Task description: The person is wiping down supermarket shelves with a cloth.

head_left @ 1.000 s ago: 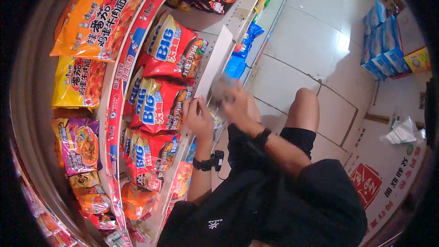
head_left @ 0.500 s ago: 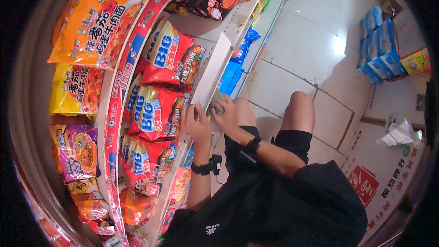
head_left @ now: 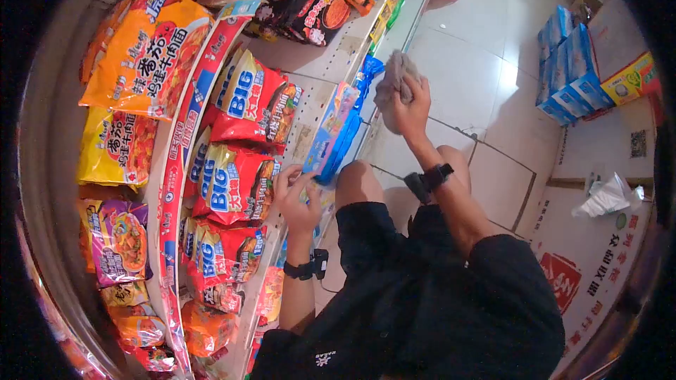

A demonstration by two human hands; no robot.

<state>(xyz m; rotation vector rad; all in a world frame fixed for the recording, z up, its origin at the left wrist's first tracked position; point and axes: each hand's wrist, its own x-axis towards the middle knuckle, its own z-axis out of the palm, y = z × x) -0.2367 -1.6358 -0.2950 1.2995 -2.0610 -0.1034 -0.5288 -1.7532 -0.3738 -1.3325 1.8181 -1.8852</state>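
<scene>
My left hand (head_left: 297, 197) is at the front edge of the shelf, its fingers bent around the lower end of a thin blue and pink strip (head_left: 331, 130). The strip lies along the shelf edge beside the red BIG noodle bags (head_left: 236, 183). Over the tiled floor, my right hand (head_left: 408, 109) grips a crumpled grey cloth (head_left: 396, 84), clear of the shelf. Blue packets (head_left: 345, 144) show just beyond the strip.
Orange noodle bags (head_left: 151, 56) and a purple bag (head_left: 123, 239) fill the left shelf. Black packs (head_left: 310, 10) stand farther up. On the right are blue boxes (head_left: 574, 70), a white carton (head_left: 598, 148) and crumpled plastic (head_left: 609, 197).
My right hand has lifted away from the shelf edge, up and to the right, with the cloth. The strip at the shelf edge, white before, now shows a blue and pink face.
</scene>
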